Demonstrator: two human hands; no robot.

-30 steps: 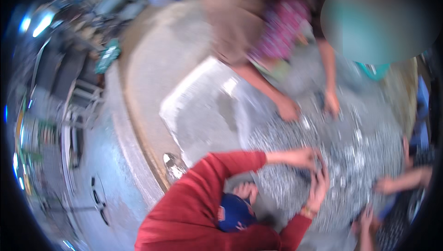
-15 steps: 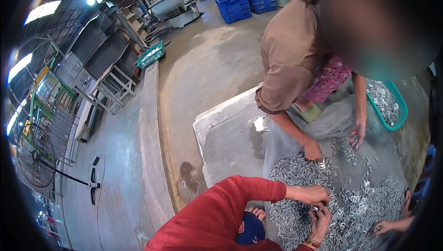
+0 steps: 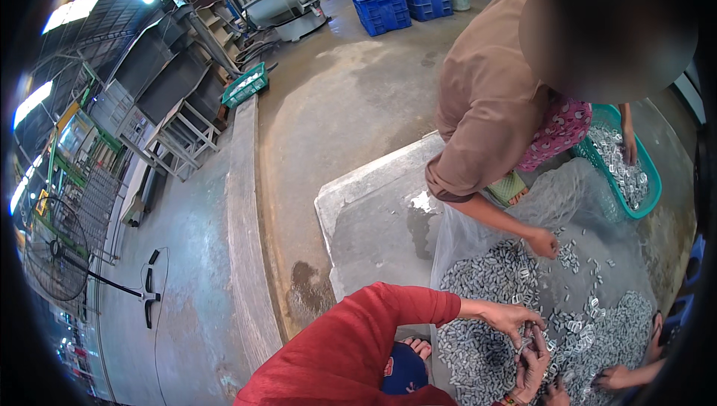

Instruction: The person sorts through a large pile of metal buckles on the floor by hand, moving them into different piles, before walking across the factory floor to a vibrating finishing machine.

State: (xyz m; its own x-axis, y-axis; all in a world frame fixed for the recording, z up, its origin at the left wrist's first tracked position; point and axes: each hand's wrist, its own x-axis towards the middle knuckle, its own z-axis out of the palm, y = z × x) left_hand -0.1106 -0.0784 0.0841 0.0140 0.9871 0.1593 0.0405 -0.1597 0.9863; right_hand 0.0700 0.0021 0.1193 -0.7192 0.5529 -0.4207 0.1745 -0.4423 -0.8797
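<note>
A wide concrete floor [image 3: 351, 85] stretches across a workshop, a pale raised slab [image 3: 366, 234] set on it in the middle ground. A co-worker [image 3: 485, 85] in a brown shirt and pink patterned clothing bends over the work at upper right, one hand in a teal basket [image 3: 654, 193] of pale metal pieces and the other, fingers curled, just above a crumpled translucent sheet [image 3: 549, 189]. Spread on that sheet lies a broad heap of small grey pieces [image 3: 474, 357], the pile densest right beside and below the hands of the person in the red sleeve [image 3: 358, 346]. Two blue crates [image 3: 381, 10] stand well apart in the background. At lower right, a second worker's hand [image 3: 614, 377] reaches to the heap's edge. Over the heap, the person's left hand [image 3: 508, 319] and right hand [image 3: 533, 365] (the latter with a beaded bracelet [image 3: 512, 399] at the wrist) come together, the fingers of both bent inward and meeting; whether they are clamped on a piece cannot be told. Smallest of all, pale open-framed pieces [image 3: 579, 340] lie scattered among the grey ones to the right of the hands.
</note>
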